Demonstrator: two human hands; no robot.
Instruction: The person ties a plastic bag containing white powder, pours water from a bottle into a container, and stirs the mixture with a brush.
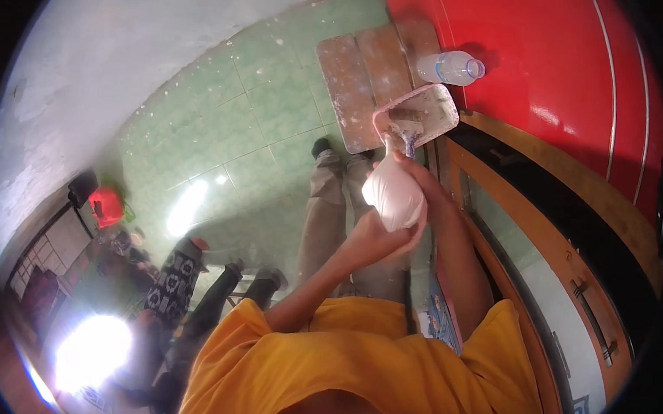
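Both my hands hold a full white plastic bag [394, 198] in front of me, its narrow end pointing at a tray. My left hand [380, 239] is wrapped under the bag's rounded near end. My right hand [420, 173] is closed on its far right side, close to the narrow end. Just beyond it, the small tray [449, 116] with a pinkish-white, smeared rim rests at the corner of a brown, white-speckled low wooden surface [351, 69]. Inside the tray lies a tool with a bluish handle [409, 140]; its kind is hard to make out.
A clear plastic bottle [449, 67] is beyond the tray, against a glossy red surface [527, 46]. Along my right runs a wooden cabinet with a dark handle [594, 322]. Other people's legs [176, 274] and a bright lamp [93, 354] are at the lower left.
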